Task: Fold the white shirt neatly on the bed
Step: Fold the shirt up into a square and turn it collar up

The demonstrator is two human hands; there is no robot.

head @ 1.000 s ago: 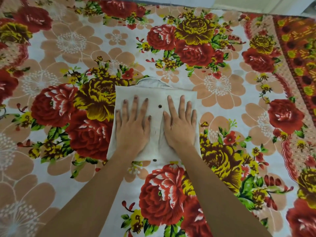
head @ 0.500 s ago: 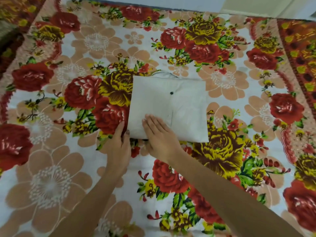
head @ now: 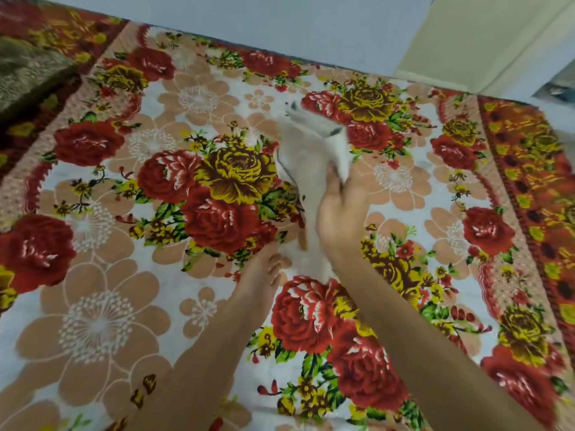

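We see the folded white shirt [head: 306,157] tilted up on edge over the middle of the flowered bed [head: 93,275], blurred; the right hand [head: 340,209] grasps its right side, fingers curled into the cloth; the left hand [head: 264,270] touches its near end, and we cannot tell whether it grips.

Motion blur smears the white shirt [head: 306,157], its folds unreadable. The right hand [head: 339,209] hides the shirt's middle. At the shirt's lower edge the left hand [head: 261,275] has blurred fingertips; whether it grips cannot be told. The bed [head: 93,321] is cropped left and below.
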